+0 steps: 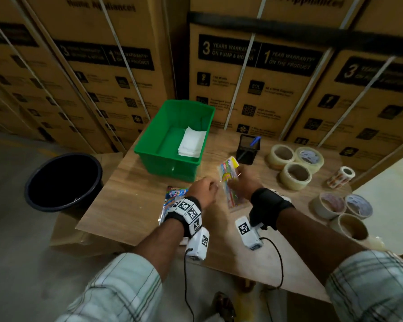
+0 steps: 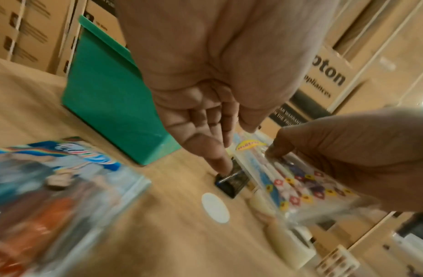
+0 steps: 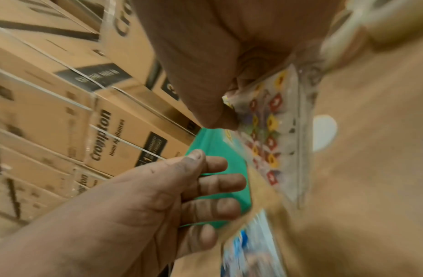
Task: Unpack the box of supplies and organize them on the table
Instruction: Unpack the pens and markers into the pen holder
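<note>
A green plastic bin (image 1: pixel 172 140) stands at the back of the wooden table (image 1: pixel 126 205) with a stack of white paper (image 1: pixel 192 141) inside. My right hand (image 1: pixel 242 180) grips a clear packet of colourful pens (image 1: pixel 230 182) just above the table, in front of the bin. The right wrist view shows the thumb pressed on the packet (image 3: pixel 269 135). My left hand (image 1: pixel 204 190) hovers beside the packet with loose, spread fingers (image 3: pixel 215 183) and holds nothing. A second colourful packet (image 1: pixel 172 198) lies flat under my left wrist and shows blurred in the left wrist view (image 2: pixel 51 187).
A black mesh pen holder (image 1: pixel 248 148) with a blue pen stands right of the bin. Several tape rolls (image 1: pixel 293 168) and a sticker roll (image 1: pixel 341 177) fill the table's right side. A black bucket (image 1: pixel 63 182) sits on the floor left. Stacked cartons (image 1: pixel 254 77) wall off the back.
</note>
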{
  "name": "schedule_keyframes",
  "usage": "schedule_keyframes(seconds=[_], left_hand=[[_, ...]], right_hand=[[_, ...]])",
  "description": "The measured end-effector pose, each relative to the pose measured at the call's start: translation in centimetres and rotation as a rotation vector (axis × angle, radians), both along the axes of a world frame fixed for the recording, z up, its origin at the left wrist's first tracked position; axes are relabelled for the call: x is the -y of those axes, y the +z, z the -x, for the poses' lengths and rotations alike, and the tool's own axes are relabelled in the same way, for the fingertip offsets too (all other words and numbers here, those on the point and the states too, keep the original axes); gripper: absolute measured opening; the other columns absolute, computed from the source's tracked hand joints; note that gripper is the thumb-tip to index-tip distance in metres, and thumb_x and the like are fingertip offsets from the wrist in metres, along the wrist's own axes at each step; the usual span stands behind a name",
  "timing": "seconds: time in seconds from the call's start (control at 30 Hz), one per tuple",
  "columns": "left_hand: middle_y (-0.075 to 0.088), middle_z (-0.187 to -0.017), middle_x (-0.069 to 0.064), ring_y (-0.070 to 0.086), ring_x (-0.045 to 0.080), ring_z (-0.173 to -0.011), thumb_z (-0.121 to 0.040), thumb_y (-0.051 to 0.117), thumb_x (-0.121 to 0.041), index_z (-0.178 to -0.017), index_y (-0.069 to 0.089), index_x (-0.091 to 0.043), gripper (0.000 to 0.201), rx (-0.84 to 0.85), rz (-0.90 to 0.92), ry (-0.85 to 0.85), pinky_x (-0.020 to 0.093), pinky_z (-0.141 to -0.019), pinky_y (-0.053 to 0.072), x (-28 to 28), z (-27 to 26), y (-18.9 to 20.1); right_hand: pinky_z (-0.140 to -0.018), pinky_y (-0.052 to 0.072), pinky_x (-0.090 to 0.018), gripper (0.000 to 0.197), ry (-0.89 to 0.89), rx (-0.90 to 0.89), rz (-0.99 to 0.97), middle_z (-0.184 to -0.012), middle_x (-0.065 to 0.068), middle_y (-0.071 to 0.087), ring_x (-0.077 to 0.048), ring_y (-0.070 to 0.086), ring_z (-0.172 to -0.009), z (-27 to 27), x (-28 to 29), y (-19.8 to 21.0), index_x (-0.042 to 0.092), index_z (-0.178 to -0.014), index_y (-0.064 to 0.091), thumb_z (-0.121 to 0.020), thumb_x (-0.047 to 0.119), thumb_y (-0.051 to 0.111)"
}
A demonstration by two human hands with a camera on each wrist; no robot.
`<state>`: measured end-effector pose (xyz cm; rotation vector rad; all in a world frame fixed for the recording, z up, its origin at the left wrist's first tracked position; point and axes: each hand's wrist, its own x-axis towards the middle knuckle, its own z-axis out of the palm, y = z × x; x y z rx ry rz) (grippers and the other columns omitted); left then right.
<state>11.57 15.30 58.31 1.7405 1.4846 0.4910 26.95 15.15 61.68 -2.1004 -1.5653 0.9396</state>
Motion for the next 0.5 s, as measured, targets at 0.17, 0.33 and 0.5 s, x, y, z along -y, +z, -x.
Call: schedule_keyframes(seconds=[0.17, 0.33, 0.5], left_hand=[[0.058, -0.085, 0.009, 0.060, 0.019, -0.057, -0.102, 0.036, -0.027, -0.099, 0.052, -0.011, 0.023, 0.482, 0.209, 0.096, 0.028, -0.051, 0.050, -0.9, -2.4, 5.3], [0.062, -0.085, 0.012, 0.063, 0.023, -0.059, -0.099, 0.031, -0.052, -0.097, 0.056, -0.012, 0.048, 0.695, 0.396, 0.237, 0.033, -0.054, 0.058, -1.0, -2.9, 9.3], [0.068, -0.083, 0.007, 0.066, 0.020, -0.070, -0.096, 0.042, -0.053, -0.091, 0.062, -0.017, 0.041, 0.919, 0.528, 0.354, 0.036, -0.060, 0.059, -0.7, -1.6, 10.5]], right_hand=[[-0.069, 0.035, -0.025, 0.034, 0.133, 0.110, -0.221, -0.097, -0.004, 0.057, -0.021, 0.054, -0.087, -0.4, -0.6, 6.5, 0.011, -0.115, 0.050, -0.085, 0.021, 0.063], [-0.061, 0.043, -0.028, 0.018, 0.289, 0.158, -0.373, -0.078, -0.005, 0.063, -0.023, 0.058, -0.074, 1.0, 0.4, 8.9, 0.016, -0.102, 0.058, -0.084, 0.017, 0.061], [-0.074, 0.051, -0.033, 0.029, 0.487, 0.250, -0.488, -0.097, -0.002, 0.070, -0.021, 0.064, -0.086, 2.4, 1.2, 9.9, 0.021, -0.111, 0.062, -0.082, 0.018, 0.060]])
